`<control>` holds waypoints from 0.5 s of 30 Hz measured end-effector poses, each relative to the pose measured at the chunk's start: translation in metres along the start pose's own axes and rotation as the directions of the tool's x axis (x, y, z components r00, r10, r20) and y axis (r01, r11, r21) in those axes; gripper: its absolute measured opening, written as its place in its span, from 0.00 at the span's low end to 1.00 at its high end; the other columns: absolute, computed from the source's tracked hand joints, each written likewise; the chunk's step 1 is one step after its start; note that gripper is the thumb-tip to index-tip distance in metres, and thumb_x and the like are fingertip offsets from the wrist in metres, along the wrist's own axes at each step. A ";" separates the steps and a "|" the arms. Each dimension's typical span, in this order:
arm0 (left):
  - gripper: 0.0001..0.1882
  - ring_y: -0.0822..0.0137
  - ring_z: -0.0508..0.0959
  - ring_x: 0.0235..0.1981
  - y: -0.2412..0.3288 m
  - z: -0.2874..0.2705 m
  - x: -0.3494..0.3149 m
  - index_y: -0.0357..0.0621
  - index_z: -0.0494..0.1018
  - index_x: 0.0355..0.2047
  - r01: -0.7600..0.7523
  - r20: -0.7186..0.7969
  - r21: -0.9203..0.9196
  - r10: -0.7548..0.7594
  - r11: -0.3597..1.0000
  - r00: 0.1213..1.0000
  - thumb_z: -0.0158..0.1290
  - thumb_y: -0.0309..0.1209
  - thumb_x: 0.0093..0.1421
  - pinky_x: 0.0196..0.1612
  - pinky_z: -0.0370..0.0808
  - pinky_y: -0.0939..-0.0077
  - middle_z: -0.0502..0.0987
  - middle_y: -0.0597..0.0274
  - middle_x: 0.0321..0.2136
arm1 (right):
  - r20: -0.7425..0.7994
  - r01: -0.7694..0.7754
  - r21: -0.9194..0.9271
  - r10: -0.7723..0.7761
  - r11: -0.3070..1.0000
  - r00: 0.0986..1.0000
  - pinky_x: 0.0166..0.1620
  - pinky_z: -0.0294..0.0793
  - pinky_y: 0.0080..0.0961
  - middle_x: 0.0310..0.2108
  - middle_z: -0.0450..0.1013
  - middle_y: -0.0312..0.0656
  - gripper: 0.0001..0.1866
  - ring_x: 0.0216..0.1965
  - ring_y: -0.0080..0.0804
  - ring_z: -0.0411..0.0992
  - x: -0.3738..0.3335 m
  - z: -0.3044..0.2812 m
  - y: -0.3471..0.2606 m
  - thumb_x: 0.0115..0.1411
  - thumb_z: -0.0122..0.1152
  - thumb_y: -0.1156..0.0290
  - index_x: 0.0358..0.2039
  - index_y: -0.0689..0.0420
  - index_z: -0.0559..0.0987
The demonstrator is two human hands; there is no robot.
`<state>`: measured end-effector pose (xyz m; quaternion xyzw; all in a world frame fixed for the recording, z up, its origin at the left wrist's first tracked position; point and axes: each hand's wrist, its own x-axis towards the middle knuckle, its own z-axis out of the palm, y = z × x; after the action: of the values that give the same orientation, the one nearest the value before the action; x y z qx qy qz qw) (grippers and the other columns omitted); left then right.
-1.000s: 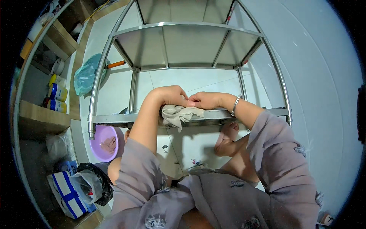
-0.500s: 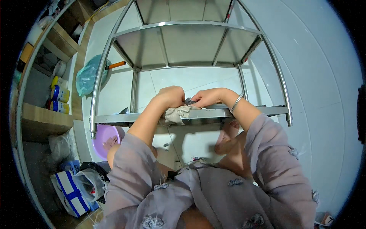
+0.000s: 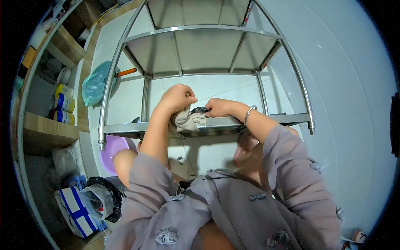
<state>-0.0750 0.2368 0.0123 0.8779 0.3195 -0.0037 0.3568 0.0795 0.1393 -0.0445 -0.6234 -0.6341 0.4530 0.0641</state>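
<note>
A stainless-steel shelf rack (image 3: 227, 122) stands in front of me, its near bar crossing under my wrists. My left hand (image 3: 178, 99) is raised just above that bar with its fingers curled in on a beige cloth (image 3: 185, 121). The cloth hangs bunched over the bar below my palm. To the right, my right hand (image 3: 220, 107) is closed, its fingertips pinching a dark grey, crumpled, film-like piece (image 3: 200, 110) at the bar. That piece lies against the cloth's upper edge, partly hidden by my fingers.
At the left are a green plastic bag (image 3: 99, 83) beside an orange handle (image 3: 126, 72) and a purple basin (image 3: 113, 153). Wooden shelving (image 3: 50, 129) holds several jars. A white-and-blue box (image 3: 77, 210) sits lower down. Pale wall panels (image 3: 341, 104) rise at the right.
My left hand has lifted away from the bar and drawn the cloth up and left. A wider gap lies between my hands, and more of the dark piece shows.
</note>
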 end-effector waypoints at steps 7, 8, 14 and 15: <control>0.14 0.57 0.73 0.28 0.053 0.053 -0.051 0.47 0.72 0.29 -0.225 -0.283 0.240 0.289 0.944 0.914 0.53 0.43 0.47 0.30 0.69 0.64 0.74 0.57 0.24 | -0.194 0.290 0.124 -0.264 0.949 0.945 0.33 0.67 0.35 0.27 0.73 0.48 0.11 0.29 0.43 0.70 0.011 0.010 0.024 0.42 0.57 0.67 0.27 0.57 0.76; 0.14 0.57 0.73 0.29 0.049 0.050 -0.054 0.47 0.72 0.28 -0.173 -0.295 0.206 0.230 0.963 0.927 0.53 0.43 0.47 0.30 0.69 0.64 0.74 0.57 0.23 | -0.160 0.130 -0.022 -0.132 0.991 0.978 0.33 0.67 0.34 0.26 0.73 0.49 0.11 0.29 0.44 0.70 0.011 0.007 0.010 0.43 0.58 0.67 0.27 0.57 0.76; 0.18 0.59 0.76 0.30 0.013 0.003 -0.025 0.46 0.74 0.29 0.162 0.073 0.255 -0.186 0.953 0.980 0.55 0.47 0.45 0.32 0.70 0.69 0.76 0.58 0.26 | -0.211 -0.152 -0.162 0.116 0.975 0.971 0.37 0.68 0.35 0.30 0.72 0.50 0.13 0.33 0.46 0.70 -0.002 0.002 -0.013 0.49 0.56 0.60 0.30 0.57 0.77; 0.20 0.60 0.75 0.31 0.016 -0.005 -0.017 0.48 0.75 0.30 0.217 0.157 0.383 -0.295 0.898 0.943 0.55 0.49 0.45 0.33 0.70 0.69 0.76 0.60 0.27 | -0.213 -0.149 -0.159 0.113 0.976 0.971 0.37 0.68 0.35 0.30 0.72 0.50 0.13 0.33 0.46 0.70 -0.001 0.002 -0.013 0.49 0.56 0.60 0.30 0.57 0.77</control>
<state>-0.0806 0.2220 0.0302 0.8729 0.3868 -0.2025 0.2177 0.0687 0.1397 -0.0366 -0.7101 -0.6187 0.3334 0.0434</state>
